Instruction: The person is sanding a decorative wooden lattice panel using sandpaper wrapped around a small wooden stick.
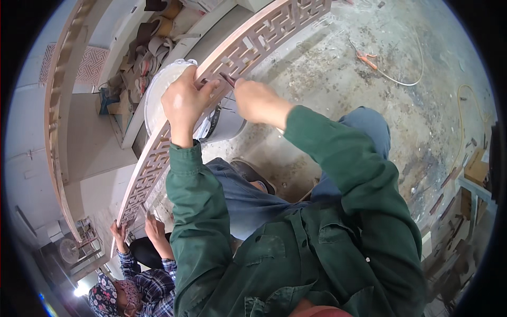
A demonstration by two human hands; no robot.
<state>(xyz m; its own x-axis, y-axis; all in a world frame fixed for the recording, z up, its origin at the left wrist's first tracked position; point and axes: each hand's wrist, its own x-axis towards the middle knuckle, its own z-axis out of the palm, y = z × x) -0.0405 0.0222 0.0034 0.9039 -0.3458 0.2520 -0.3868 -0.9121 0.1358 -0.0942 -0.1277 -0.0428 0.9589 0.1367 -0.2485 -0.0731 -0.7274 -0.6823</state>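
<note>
A long wooden lattice panel [138,182] with cut-out geometric openings runs diagonally from the lower left to the top, passing over a white bucket [228,120]. My left hand [185,98] grips the panel above the bucket, its thumb across the lattice and its other fingers partly hidden. Closed around a narrow, dark reddish-brown hand tool [227,79], my right hand [257,100] is just beside the left. The tool's tip meets the lattice openings; its exact kind is unclear. At the panel's lower-left end, a co-worker's hands [154,230] are on the same panel.
The co-worker [150,288] sits at the lower left. Another long wooden piece [55,127] stands at the left, near shelves of clutter [150,55]. An orange-handled air gun [366,61] with a pale hose lies on the stained floor. Tools and a cardboard box [477,166] are at far right.
</note>
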